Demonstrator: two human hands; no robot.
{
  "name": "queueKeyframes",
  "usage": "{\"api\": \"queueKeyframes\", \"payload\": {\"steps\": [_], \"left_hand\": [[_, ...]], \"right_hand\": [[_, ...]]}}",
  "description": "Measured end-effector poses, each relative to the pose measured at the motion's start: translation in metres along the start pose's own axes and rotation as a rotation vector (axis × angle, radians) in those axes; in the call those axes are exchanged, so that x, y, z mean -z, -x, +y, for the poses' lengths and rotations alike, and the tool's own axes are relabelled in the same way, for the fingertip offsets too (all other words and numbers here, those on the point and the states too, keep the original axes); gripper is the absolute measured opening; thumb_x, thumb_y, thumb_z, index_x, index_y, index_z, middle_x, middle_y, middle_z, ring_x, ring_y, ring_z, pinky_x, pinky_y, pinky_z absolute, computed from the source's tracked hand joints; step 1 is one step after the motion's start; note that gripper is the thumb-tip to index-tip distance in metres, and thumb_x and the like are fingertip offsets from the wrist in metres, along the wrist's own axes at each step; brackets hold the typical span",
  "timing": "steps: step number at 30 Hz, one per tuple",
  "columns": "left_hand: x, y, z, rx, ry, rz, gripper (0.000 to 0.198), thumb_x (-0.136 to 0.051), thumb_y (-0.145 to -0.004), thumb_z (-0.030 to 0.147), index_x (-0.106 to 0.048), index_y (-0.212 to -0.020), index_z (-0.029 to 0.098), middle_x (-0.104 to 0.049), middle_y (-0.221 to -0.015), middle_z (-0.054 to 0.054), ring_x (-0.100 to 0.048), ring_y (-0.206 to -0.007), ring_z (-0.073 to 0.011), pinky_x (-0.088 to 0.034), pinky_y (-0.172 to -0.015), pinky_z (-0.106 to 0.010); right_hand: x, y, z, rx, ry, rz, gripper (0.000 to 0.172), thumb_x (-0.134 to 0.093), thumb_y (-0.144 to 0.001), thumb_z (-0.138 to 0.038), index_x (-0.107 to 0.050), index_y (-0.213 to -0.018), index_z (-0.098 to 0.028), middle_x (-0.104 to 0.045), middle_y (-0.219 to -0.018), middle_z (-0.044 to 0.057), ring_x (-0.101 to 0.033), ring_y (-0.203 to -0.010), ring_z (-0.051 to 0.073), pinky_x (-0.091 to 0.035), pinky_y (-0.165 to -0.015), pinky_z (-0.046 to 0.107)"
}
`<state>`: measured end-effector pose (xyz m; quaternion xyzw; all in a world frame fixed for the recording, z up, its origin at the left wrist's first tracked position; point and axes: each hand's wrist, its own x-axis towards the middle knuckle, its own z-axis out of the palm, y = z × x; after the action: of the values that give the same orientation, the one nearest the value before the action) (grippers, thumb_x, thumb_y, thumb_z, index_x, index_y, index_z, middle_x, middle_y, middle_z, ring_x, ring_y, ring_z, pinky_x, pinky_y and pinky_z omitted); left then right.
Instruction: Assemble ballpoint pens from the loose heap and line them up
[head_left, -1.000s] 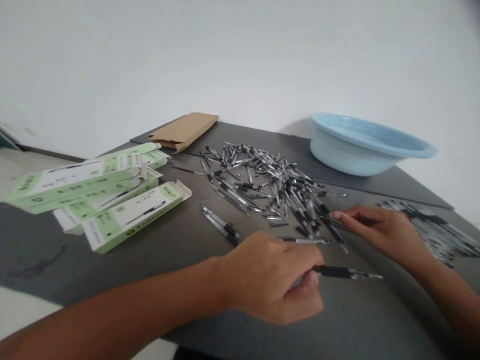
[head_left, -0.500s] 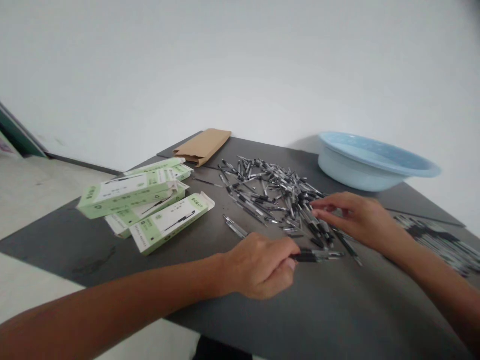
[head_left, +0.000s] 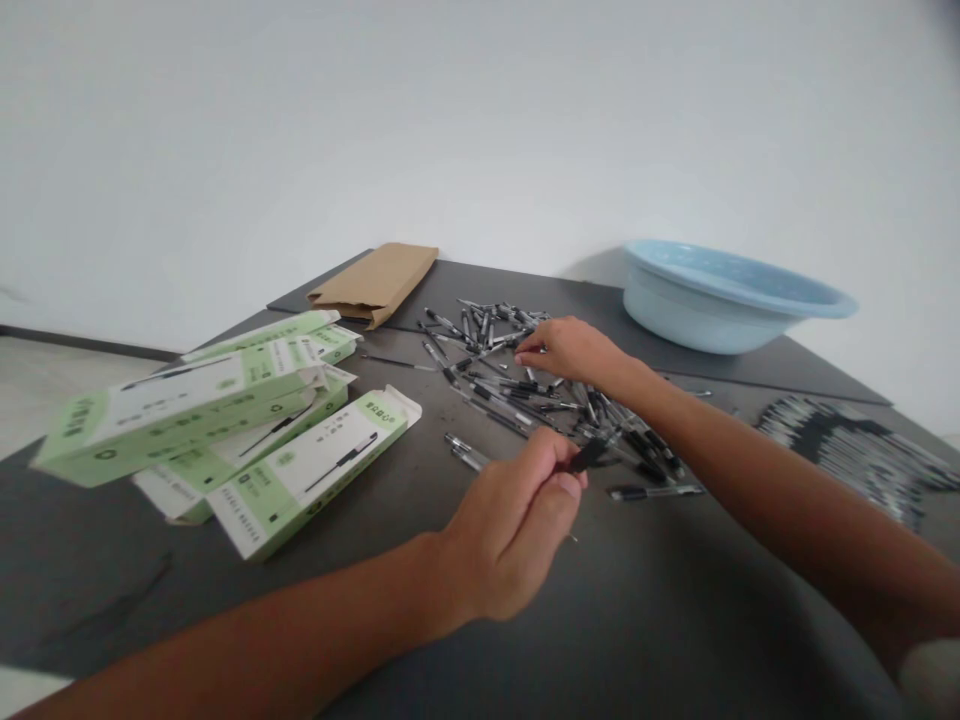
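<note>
My left hand [head_left: 517, 525] is closed in a fist above the near part of the table, and a black pen end [head_left: 589, 456] sticks out past the thumb. How many pens it holds is hidden. Clear pen barrels [head_left: 466, 452] show just behind this fist; I cannot tell whether they are held. My right hand [head_left: 574, 350] reaches over the heap of black-and-clear pens [head_left: 540, 395], its thumb and fingertips drawn together. What lies between those fingertips is too small to make out. One single pen [head_left: 654, 492] lies right of the left fist.
Green-and-white pen boxes [head_left: 315, 470] are stacked at the left. A brown paper envelope [head_left: 379, 280] lies at the back. The light blue basin [head_left: 712, 310] stands at the back right, near the wall. Rows of pens [head_left: 840, 450] lie along the right side of the dark table [head_left: 637, 620].
My right hand has moved left and away from me, across the pen heap. The left fist has turned, and fewer pen parts show past its thumb. The view has shifted slightly.
</note>
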<state>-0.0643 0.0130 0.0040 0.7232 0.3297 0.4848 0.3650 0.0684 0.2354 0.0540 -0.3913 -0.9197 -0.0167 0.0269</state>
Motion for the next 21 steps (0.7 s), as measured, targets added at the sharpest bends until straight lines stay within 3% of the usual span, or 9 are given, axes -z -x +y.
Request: {"api": "queueKeyframes", "payload": {"steps": [5,13,21], "left_hand": [[-0.002,0.002,0.000,0.016,0.053,-0.006,0.026,-0.034,-0.116,0.035,-0.052,-0.105,0.021,-0.056,-0.067,0.004,-0.055,-0.059,-0.0154,-0.039,-0.060,-0.030],[-0.001,0.001,0.005,-0.012,0.007,-0.065,0.018,-0.039,-0.112,0.029,-0.052,-0.101,0.022,-0.055,-0.068,0.003,-0.054,-0.058,-0.0153,-0.035,-0.056,-0.029],[0.005,-0.002,0.013,0.004,-0.064,-0.119,0.012,-0.039,-0.108,0.025,-0.049,-0.103,0.023,-0.058,-0.074,0.002,-0.061,-0.063,-0.0164,-0.043,-0.059,-0.028]], "right_hand": [[-0.006,-0.006,0.000,-0.021,0.028,-0.073,0.033,-0.067,-0.106,-0.045,-0.074,-0.125,-0.018,-0.077,-0.120,0.009,-0.074,-0.105,0.024,-0.062,-0.095,0.046],[-0.013,-0.015,0.003,0.027,0.049,-0.129,0.030,-0.069,-0.106,-0.039,-0.072,-0.128,-0.019,-0.073,-0.129,0.010,-0.073,-0.111,0.025,-0.062,-0.098,0.047],[-0.013,-0.028,-0.002,0.088,-0.006,-0.171,0.030,-0.066,-0.107,-0.043,-0.074,-0.124,-0.019,-0.076,-0.123,0.008,-0.074,-0.109,0.024,-0.061,-0.099,0.046]]}}
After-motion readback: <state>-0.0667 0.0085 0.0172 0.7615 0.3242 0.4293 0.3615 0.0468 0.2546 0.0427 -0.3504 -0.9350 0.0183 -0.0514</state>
